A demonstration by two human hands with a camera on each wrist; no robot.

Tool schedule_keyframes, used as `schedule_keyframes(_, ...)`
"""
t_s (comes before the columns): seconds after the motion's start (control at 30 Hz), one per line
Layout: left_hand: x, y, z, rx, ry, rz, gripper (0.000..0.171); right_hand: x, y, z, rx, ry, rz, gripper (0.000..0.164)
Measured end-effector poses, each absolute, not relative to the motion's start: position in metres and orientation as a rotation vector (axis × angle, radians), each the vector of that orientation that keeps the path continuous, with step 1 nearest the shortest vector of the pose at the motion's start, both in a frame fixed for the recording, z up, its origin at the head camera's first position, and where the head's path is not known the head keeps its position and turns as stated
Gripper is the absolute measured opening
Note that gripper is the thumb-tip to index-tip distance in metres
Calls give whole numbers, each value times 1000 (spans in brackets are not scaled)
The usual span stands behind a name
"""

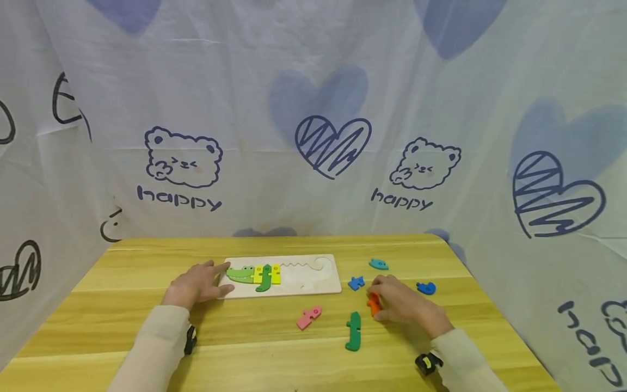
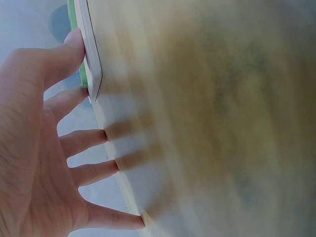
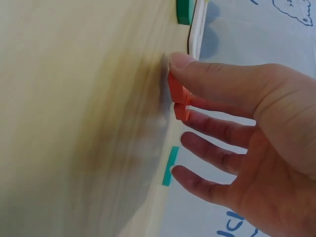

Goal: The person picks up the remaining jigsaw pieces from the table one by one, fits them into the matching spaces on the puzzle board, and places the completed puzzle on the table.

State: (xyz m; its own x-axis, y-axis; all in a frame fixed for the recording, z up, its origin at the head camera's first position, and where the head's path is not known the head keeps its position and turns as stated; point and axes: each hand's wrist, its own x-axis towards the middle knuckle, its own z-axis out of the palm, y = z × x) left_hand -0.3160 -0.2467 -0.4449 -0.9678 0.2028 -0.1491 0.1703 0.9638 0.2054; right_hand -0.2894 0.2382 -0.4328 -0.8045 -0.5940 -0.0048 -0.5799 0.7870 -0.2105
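A pale wooden puzzle board point(image 1: 308, 280) lies toward the back of the table, with a green crocodile head point(image 1: 240, 274), yellow pieces and a green leg piece point(image 1: 266, 279) in its left part. At the board's left end, my left hand point(image 1: 198, 282) spreads straight fingers, thumb and index touching the edge, the other fingertips on the table. To the right of the board, my right hand point(image 1: 403, 300) pinches an orange puzzle piece point(image 3: 176, 90) between thumb and fingers, close over the tabletop. The orange piece point(image 1: 374, 305) is partly hidden by the fingers.
Loose puzzle pieces surround the right hand: a blue one point(image 1: 356, 282), a teal one point(image 1: 379, 264), a rounded blue one point(image 1: 426, 288), a long green one point(image 1: 354, 331) and a pink one point(image 1: 309, 317). A printed white cloth point(image 1: 254, 185) hangs behind the wooden table point(image 1: 245, 354).
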Motion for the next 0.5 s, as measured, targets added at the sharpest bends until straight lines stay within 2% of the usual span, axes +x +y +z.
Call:
schedule_keyframes(0.1, -316, -247, -444, 271, 2944, 285, 78, -290, 232, -429, -974, 2910, -309, 36)
schedule_keyframes(0.23, -316, -247, -444, 268, 2944, 286, 79, -292, 224, -427, -1015, 2931, -290, 22)
schedule_keyframes(0.3, -317, -247, -445, 269, 2946, 287, 79, -293, 219, -426, -1047, 2940, -283, 22)
schedule_keyframes(0.5, -316, -247, -445, 273, 2952, 285, 78, -294, 205, -423, -1043, 2939, -296, 41)
